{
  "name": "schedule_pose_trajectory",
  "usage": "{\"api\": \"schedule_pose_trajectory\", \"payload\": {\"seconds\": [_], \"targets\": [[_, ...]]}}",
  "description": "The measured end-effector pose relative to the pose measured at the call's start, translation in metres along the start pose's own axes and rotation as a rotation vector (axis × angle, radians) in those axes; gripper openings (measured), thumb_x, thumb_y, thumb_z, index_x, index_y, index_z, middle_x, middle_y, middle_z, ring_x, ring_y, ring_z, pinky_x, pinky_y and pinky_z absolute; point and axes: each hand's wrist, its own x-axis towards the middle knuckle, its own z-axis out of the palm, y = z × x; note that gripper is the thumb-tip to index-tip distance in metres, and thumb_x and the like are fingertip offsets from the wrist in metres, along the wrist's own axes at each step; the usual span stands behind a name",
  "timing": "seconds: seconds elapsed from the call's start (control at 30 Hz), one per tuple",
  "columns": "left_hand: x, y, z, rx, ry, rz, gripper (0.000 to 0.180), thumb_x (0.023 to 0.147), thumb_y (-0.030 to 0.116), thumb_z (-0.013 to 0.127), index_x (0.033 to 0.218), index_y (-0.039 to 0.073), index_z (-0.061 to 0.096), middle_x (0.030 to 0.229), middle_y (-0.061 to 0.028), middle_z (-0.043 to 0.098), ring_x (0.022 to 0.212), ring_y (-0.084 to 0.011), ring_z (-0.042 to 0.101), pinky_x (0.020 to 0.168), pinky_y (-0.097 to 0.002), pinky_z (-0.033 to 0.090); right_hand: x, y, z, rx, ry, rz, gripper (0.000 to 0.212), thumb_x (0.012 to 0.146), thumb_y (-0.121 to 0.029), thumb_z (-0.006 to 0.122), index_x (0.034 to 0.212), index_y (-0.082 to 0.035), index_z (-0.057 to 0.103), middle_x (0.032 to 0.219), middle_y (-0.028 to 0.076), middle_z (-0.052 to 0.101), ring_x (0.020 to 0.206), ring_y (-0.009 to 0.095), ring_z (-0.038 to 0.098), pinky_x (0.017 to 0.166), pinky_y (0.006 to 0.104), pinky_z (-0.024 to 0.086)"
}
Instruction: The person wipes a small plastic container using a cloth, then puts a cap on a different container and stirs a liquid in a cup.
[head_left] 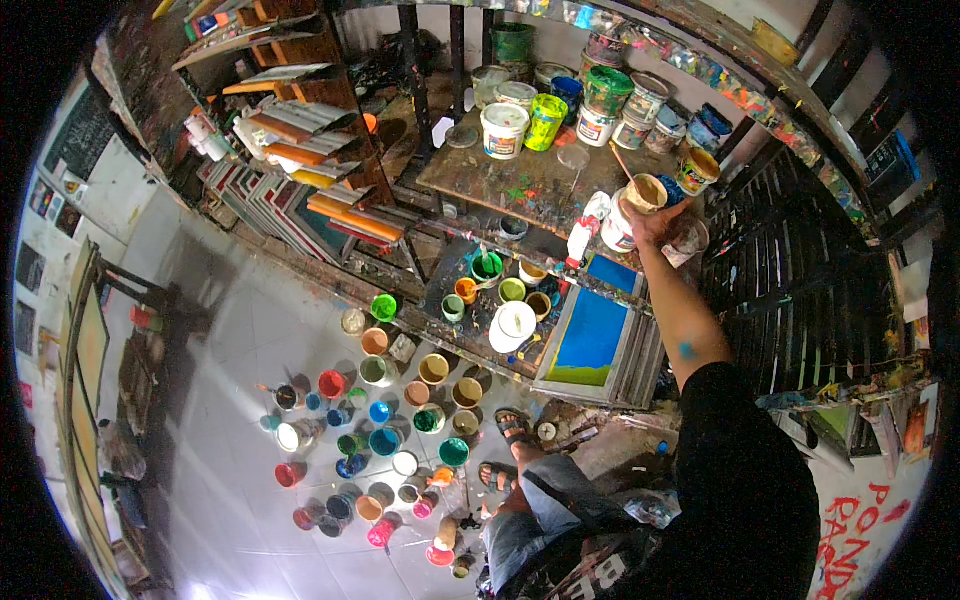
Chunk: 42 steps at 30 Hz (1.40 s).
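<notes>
My right hand [655, 226] reaches over the right end of the worktable, with its fingers wrapped round a small cup of tan paint [649, 192]. A thin stick [623, 160] leans out of the cup. Right beside the hand are a white tub [617, 234] and a white bottle with a red part [580, 240]. Behind the cup stands a bucket with a yellow rim [697, 170]. There is a blue paint smear on my forearm. My left hand is not in view.
Several paint buckets [504, 132] line the back of the paint-stained table [465, 178]. A framed screen with blue [597, 330] leans below, near open paint pots and a white lidded tub [512, 327]. Several open paint cups [384, 440] cover the floor by my feet. Racked frames [300, 150] stand left.
</notes>
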Motion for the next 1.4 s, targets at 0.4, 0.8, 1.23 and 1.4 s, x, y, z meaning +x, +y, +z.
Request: {"api": "schedule_pose_trajectory", "payload": {"seconds": [0.4,0.8,1.23,1.4], "targets": [[0.029,0.096,0.041,0.065,-0.056,0.062,0.094,0.065,0.007,0.086,0.145,-0.002,0.038,0.123,-0.0203,0.063,0.1,-0.0292,0.065,0.09,-0.0397,0.052,0.019,0.024,0.027,0.112,0.075,0.015,0.13,0.057,-0.028,0.097,0.152,-0.002,0.012,0.145,0.026,0.034,0.131,0.038,0.041,0.111,0.0469,0.034],[0.058,0.153,0.07,0.123,-0.089,0.107,0.099,0.064,0.011,0.088,0.147,-0.002,0.035,0.124,-0.021,0.063,0.102,-0.0291,0.064,0.09,-0.0396,0.052,-0.018,-0.038,0.041,0.188,-0.163,-0.05,0.136,0.058,-0.012,0.093,0.156,-0.012,-0.002,0.139,0.026,0.039,0.12,0.036,0.051,0.107,0.0447,0.041],[0.091,0.236,0.12,0.171,-0.091,0.123,0.103,0.064,0.014,0.089,0.148,-0.001,0.031,0.124,-0.0218,0.062,0.104,-0.029,0.064,0.09,-0.0395,0.052,-0.049,-0.125,0.081,0.661,-0.322,0.062,0.094,0.071,-0.023,0.085,0.146,-0.005,0.031,0.138,0.019,0.048,0.125,0.027,0.051,0.107,0.039,0.043],[0.096,0.237,0.113,0.19,-0.086,0.118,0.105,0.064,0.016,0.09,0.149,-0.001,0.03,0.124,-0.0221,0.062,0.104,-0.029,0.064,0.09,-0.0395,0.052,-0.074,-0.156,0.172,0.846,-0.29,0.008,0.131,0.06,-0.001,0.087,0.155,-0.007,-0.003,0.147,0.018,0.028,0.127,0.03,0.046,0.11,0.0425,0.04]]}}
